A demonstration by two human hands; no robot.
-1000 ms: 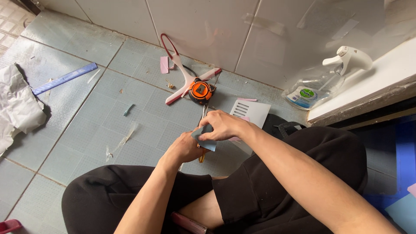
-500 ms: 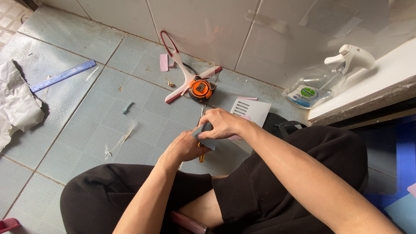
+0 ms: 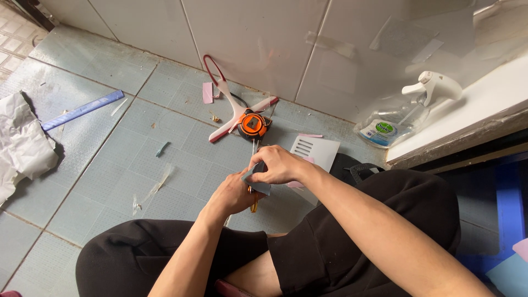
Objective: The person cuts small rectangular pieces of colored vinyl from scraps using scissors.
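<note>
Hardly shifted since before, both hands (image 3: 258, 179) pinch a small grey-blue sheet (image 3: 257, 183).

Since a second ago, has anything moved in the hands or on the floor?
Hardly anything. Both hands, left hand and right hand, keep their hold on the small grey piece, at most slightly shifted. The tape measure, white vent cover, spray bottle and blue ruler lie as before.

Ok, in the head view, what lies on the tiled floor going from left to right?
Crumpled white paper → blue ruler → clear plastic scrap → orange tape measure → white slotted plate → spray bottle, lying against the wall.
</note>
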